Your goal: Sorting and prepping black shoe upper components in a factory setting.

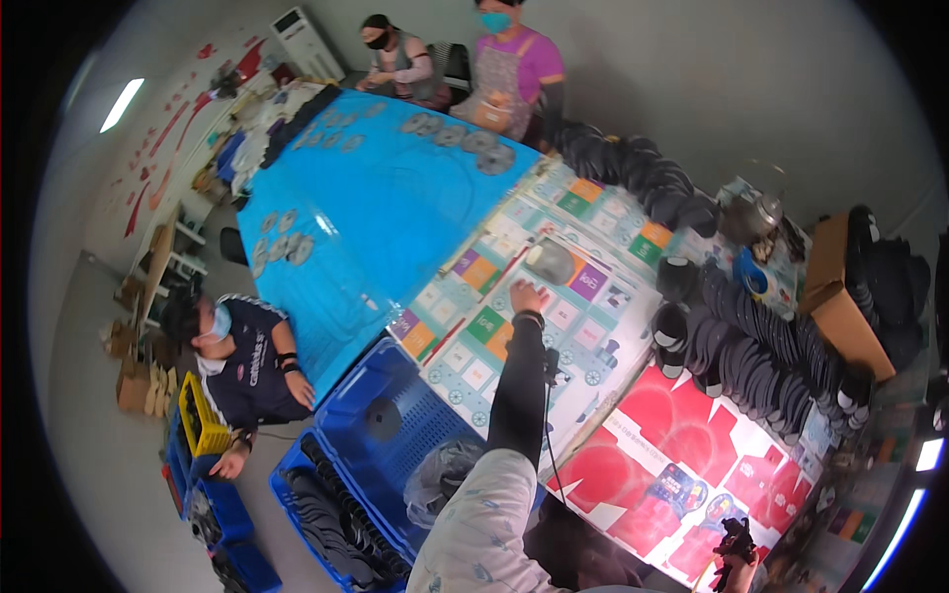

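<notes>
My left hand reaches out over the patterned tabletop, its fingers extended and apart and nothing in them. Just beyond the fingertips lies a grey rounded flat piece; whether they touch it I cannot tell. A dark sleeve covers that forearm. At the lower right my right hand is closed round a small black bunched object, too unclear to name. It is close to the red-and-white sheet on the near part of the table.
Long rows of black shoe soles line the right side, by a cardboard box. A metal kettle stands behind. Blue crates sit at the left. Across a blue-covered table with grey discs are several people.
</notes>
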{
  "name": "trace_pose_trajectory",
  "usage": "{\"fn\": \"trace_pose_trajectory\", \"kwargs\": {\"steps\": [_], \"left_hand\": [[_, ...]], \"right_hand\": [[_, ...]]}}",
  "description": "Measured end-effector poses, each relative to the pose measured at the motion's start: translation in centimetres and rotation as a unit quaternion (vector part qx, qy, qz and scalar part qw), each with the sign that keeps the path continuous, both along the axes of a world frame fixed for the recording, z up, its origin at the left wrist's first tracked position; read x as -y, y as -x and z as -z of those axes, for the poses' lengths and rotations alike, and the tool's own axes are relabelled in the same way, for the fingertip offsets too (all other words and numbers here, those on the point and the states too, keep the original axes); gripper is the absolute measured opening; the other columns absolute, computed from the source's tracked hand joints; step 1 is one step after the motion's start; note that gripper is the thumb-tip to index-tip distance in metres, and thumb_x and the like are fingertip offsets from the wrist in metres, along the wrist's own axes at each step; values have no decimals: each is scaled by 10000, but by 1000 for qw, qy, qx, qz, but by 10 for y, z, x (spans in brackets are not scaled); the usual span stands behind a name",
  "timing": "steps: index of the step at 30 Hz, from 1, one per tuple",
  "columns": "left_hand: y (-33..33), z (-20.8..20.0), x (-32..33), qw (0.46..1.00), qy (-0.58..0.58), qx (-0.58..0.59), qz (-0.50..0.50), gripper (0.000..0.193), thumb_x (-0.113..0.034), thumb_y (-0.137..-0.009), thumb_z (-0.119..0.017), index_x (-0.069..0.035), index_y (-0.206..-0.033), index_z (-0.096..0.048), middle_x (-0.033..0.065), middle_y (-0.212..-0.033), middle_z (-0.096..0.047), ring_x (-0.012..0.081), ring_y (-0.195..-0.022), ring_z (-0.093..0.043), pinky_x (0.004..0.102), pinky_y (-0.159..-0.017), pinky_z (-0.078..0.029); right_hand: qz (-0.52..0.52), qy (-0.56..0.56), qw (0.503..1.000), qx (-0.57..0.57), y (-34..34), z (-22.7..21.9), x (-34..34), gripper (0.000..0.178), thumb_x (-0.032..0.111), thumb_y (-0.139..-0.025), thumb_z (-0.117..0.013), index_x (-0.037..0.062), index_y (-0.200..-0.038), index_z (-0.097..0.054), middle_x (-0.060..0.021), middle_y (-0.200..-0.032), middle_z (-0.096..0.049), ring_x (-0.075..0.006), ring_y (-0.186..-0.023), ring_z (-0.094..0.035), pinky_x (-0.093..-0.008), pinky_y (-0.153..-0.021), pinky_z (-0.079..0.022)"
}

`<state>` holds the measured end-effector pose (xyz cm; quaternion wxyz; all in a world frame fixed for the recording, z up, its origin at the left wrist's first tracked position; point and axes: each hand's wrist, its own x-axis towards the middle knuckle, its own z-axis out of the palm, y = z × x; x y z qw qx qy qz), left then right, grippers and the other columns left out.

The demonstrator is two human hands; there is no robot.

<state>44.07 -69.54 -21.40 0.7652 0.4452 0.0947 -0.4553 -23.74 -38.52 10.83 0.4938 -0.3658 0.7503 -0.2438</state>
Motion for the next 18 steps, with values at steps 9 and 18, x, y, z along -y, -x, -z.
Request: {"fn": "trace_pose_trajectory", "kwargs": {"steps": [9,18], "left_hand": [[157,-130,-334,978,-122,171,18,422,-196,-940,-695,-70,-1287,-491,111,-1125,-650,242,-973,-666,374,-806,-558],[256,-172,-663,969,-206,134,-35,399,-459,-1032,-541,-99,-1199,-583,106,-1019,-738,169,-771,-680,290,-678,-536]], "right_hand": [[-54,47,992,106,59,44,-4,287,48,-759,-570,22,-1032,-658,-51,-853,-693,-168,-696,-674,-297,-448,-503],[-114,42,988,95,159,84,-46,293,79,-746,-548,49,-1008,-675,-6,-857,-685,-127,-678,-619,-244,-493,-457]]}}
